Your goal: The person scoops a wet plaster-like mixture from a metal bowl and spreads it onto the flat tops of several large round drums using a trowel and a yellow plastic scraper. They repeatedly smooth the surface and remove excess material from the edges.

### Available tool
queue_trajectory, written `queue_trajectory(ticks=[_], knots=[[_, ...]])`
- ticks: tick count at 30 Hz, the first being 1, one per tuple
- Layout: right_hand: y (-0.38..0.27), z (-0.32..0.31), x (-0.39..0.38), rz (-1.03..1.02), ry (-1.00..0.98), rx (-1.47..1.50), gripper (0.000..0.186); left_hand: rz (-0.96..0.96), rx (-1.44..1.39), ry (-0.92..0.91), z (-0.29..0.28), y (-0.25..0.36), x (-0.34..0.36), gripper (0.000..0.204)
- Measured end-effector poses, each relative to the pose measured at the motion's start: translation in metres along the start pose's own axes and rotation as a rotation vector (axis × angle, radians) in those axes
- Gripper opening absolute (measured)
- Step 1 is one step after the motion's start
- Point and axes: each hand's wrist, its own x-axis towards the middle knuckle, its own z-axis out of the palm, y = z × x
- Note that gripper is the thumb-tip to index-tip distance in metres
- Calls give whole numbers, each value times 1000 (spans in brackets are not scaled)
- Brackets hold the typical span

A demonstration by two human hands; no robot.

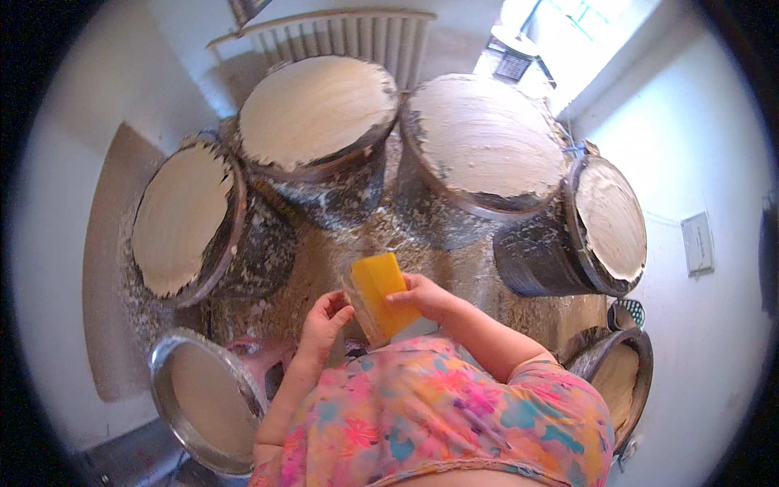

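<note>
My right hand (421,297) grips a flat yellow scraper (379,286), thumb lying on its face. A pale, doughy smear (363,304) runs along the scraper's left edge. Close beside that edge is my left hand (326,317), its fingers curled in toward the thumb. Whether it pinches a bit of the smear cannot be made out. Beyond my hands stand two big dark tubs, topped with a cream-coloured doughy mass: the far left one (318,111) and the far right one (487,136).
More dough-filled tubs stand at the left (183,219) and right (610,217). A metal bowl (202,402) of pale mass is at lower left, another container (621,381) at lower right. Behind are a radiator (357,45) and a bright window (596,36). The brown floor (324,256) is splattered.
</note>
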Motion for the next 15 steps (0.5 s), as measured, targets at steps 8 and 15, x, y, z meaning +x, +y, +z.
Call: queue_trajectory(ticks=[8, 15], knots=[[-24, -105, -97, -141, 71, 69, 41, 76, 389, -130, 150, -7, 44, 15], [-45, -210, -177, -258, 144, 86, 37, 200, 713, -373, 265, -24, 77, 17]])
